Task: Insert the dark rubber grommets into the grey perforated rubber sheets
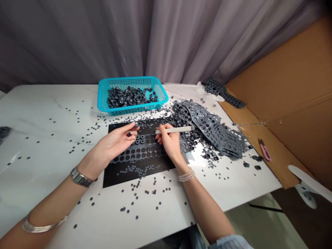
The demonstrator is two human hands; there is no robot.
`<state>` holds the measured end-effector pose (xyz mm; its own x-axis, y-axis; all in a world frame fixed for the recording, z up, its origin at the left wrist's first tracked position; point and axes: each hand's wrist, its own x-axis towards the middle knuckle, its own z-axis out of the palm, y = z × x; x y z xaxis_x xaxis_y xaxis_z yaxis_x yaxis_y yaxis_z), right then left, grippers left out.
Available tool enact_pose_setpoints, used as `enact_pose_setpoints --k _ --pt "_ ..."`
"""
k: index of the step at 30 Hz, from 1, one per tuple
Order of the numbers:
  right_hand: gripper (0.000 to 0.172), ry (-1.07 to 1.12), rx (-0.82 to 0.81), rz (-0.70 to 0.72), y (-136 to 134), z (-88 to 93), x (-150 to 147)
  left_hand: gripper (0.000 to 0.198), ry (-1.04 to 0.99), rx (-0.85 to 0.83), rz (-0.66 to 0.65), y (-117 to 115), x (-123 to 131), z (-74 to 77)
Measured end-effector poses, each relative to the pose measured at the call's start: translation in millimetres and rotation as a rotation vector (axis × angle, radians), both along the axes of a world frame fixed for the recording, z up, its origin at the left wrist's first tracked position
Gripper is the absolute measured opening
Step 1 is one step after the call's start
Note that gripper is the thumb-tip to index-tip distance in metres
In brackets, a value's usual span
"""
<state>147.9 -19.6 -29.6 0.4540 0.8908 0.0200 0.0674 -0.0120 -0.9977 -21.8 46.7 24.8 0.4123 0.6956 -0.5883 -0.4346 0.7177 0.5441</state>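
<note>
My left hand (116, 138) is closed in a pinch, with a small dark rubber piece (136, 124) at its fingertips. Wrapped round a slim whitish pen-like tool (181, 129), my right hand (167, 136) holds it at a slant; the tip is too small to make out. Between and below the hands lies a grey rubber sheet (132, 156) with rows of round holes. Several round rubber pieces (140, 139) still sit in its upper row. The sheet rests on a black mat (111, 178), among many small loose discs.
A blue plastic basket (103, 110) of dark rubber pieces stands behind the hands. Punched sheets (207, 126) are heaped at the right. Small discs litter the white table (46, 166). Pink-handled cutters (264, 150) lie on cardboard (282, 65) at the right edge.
</note>
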Motion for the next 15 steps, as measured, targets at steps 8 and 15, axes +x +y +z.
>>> enact_pose_setpoints --k 8,15 --pt "0.033 -0.011 0.017 0.028 -1 1.3 -3 0.015 -0.020 -0.038 -0.005 -10 4 8.6" --pt "0.032 -0.030 0.051 -0.062 -1 9.3 -3 0.014 0.021 0.113 -0.037 -1 14 -2.2"
